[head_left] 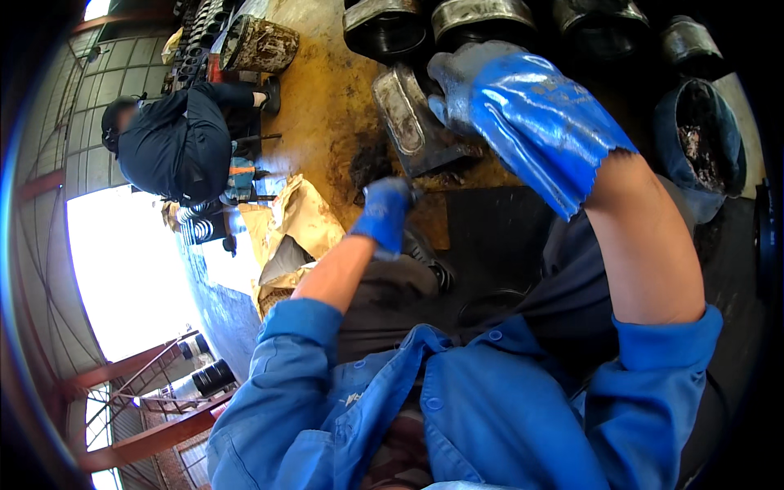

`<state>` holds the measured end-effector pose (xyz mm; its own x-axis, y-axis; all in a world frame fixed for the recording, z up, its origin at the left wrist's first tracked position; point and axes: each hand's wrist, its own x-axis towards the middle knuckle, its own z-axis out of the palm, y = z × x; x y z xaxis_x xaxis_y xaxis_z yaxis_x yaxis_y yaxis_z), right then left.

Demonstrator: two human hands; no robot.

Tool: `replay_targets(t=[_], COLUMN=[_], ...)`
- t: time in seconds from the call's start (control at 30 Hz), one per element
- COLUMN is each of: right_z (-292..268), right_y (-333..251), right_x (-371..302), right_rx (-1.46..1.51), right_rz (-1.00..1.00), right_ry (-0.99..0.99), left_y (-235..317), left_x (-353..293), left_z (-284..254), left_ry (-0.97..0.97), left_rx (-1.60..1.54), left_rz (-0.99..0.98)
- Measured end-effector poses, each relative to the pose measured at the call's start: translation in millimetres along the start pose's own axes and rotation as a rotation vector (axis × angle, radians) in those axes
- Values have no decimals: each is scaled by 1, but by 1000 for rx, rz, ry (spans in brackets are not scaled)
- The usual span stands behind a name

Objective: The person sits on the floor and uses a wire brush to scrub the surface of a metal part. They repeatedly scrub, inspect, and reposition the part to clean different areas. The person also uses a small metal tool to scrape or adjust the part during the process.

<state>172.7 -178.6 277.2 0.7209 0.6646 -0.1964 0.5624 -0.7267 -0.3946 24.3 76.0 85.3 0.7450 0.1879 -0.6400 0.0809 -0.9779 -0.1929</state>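
My right hand, in a blue rubber glove with dark-stained fingers, curls over the right edge of a grimy metal can. The can is tilted, with a pale oval recessed face and a dark lower side. Below and left of it, my left hand, also gloved in blue, hovers over my knee, near my shoe. Motion smears its fingers, and whatever they may hold cannot be made out. A dark clump of residue lies on the stained yellow floor just beyond it.
Several blackened metal cans line the far side. A blue bucket with debris inside stands at right. Torn brown paper sacking lies left of my left hand. A dirty drum is at far left, beyond a crouching person in dark clothes.
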Motion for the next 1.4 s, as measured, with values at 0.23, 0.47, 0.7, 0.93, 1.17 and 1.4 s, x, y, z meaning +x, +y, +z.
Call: replay_targets(t=[0.23,0.47,0.7,0.93,1.17,1.4], right_z=[1,9,65,160,256,301], right_y=[13,17,13,-34,-38,-79], right_x=[2,11,40,43,43,70], right_rx=[19,36,141,6,60,321], right_rz=[22,12,-157,-225,-394,-317], right_ry=[-16,-26,-58,-341,-210,-84], left_y=[19,7,-30,2,-8,-38], left_x=[-17,-3,-11,-17,13,35], left_z=[13,-3,45,23,65,120], left_ry=[-56,-6,244,22,-20,82], left_rx=[49,-58,-934,-1441,-1356,-2081], left_rz=[50,-181,-142,-260,-256,264])
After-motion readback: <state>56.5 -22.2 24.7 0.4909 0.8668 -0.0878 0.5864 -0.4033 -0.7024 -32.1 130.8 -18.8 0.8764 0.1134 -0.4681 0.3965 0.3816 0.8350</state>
